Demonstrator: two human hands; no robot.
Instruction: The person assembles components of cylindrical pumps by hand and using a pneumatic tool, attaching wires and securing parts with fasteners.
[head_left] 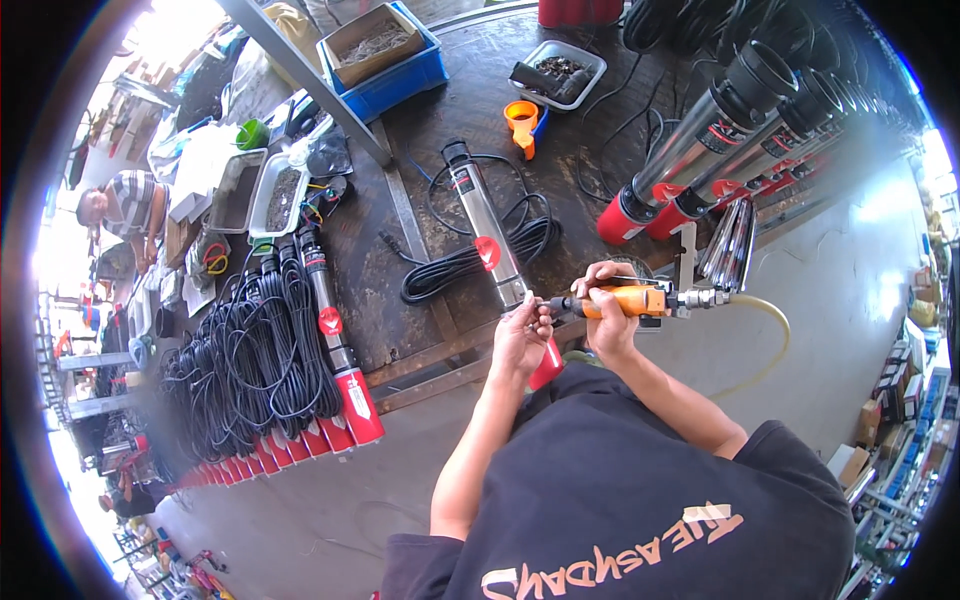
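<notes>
A submersible pump (pixel 488 240) with a steel body, black cap and red lower end lies across the bench edge in front of me. At the seam above its red end, my left hand (pixel 520 335) is closed in a pinch; whatever its fingertips hold is too small to make out. My right hand (pixel 610 320) is wrapped around an orange air screwdriver (pixel 636 300), held level. Its dark nose points left, close to the left fingertips and the pump's side. A yellowish air hose (pixel 782 325) runs from its rear fitting. Beside the pump rests a coiled black cable (pixel 450 275).
More steel pumps (pixel 690 150) stand at the right, near a bundle of metal rods (pixel 728 245). Cabled pumps (pixel 345 370) line the left. Farther back are an orange cup-shaped thing (pixel 521 122), a white tray of small parts (pixel 597 68) and a blue bin (pixel 405 75). Another person (pixel 135 205) is at far left.
</notes>
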